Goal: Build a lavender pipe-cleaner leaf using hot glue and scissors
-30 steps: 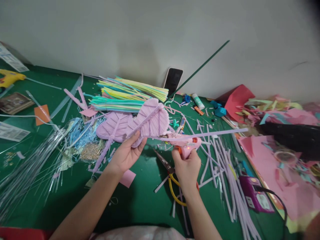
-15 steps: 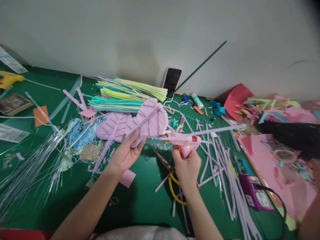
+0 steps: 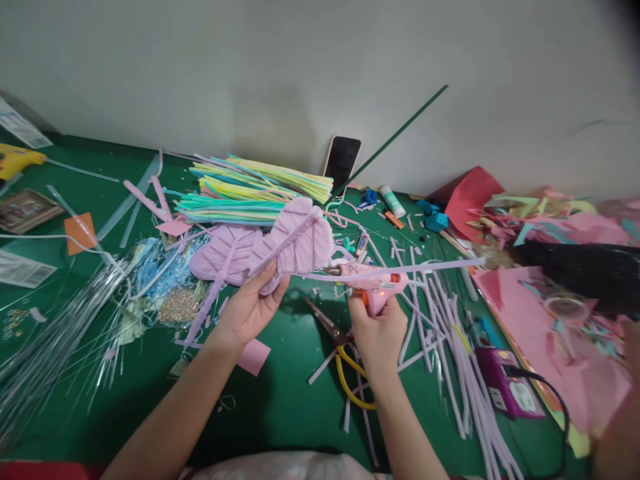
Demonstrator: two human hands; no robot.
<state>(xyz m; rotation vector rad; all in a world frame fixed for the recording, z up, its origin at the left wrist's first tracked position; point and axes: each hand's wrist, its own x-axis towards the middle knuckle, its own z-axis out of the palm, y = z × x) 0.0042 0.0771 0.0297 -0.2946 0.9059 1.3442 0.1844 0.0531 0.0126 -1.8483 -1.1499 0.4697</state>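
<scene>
My left hand [image 3: 253,308] pinches the lower edge of a lilac leaf shape [image 3: 307,243], which looks made of fuzzy pipe cleaners with a raised midrib. From that leaf a long lilac pipe cleaner [image 3: 445,265] runs out to the right, past the glue gun. A pink glue gun [image 3: 370,280] with an orange trigger is gripped in my right hand [image 3: 379,333]. Its nozzle points left, a short way from the leaf. A second lilac leaf [image 3: 225,257] with a stem lies on the table, partly behind the held one. Yellow-handled scissors [image 3: 343,357] lie partly under my right wrist.
Bundled yellow and green pipe cleaners [image 3: 240,203] lie behind the leaves. A phone [image 3: 343,160] leans on the wall. Loose lilac pipe cleaners [image 3: 465,380] and a purple corded device [image 3: 507,383] are right. Silver tinsel [image 3: 60,353] and a yellow glue gun [image 3: 20,160] are left.
My right hand and the glue gun have shifted slightly right, away from the leaf. The far end of the long pipe cleaner sits a little lower. My left hand keeps its hold.
</scene>
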